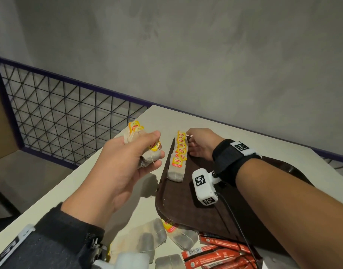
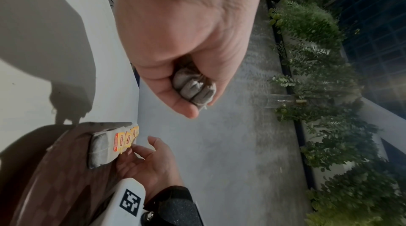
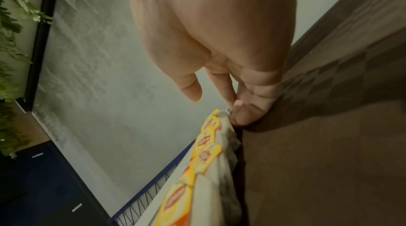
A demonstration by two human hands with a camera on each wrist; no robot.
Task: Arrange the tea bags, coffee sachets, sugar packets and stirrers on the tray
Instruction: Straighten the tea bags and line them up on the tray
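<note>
One row of tea bags [image 1: 178,156] on tray [image 1: 198,206]; R hand [image 1: 200,143] pinches its end, L hand [image 1: 128,160] grips a bunch [image 1: 147,152].

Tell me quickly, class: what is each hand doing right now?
Left hand: closed round a bunch of tea bags, held above the table.
Right hand: fingertips pinching the far end of the tea bag row on the tray.

Yellow-tagged tea bags [image 1: 178,160], brown checked tray [image 1: 186,200], red sachets [image 1: 215,255]

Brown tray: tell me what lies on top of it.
On the brown tray lies a row of overlapping tea bags along its left edge, with the right hand at the far end. The forearm hides the tray's right side.
</note>
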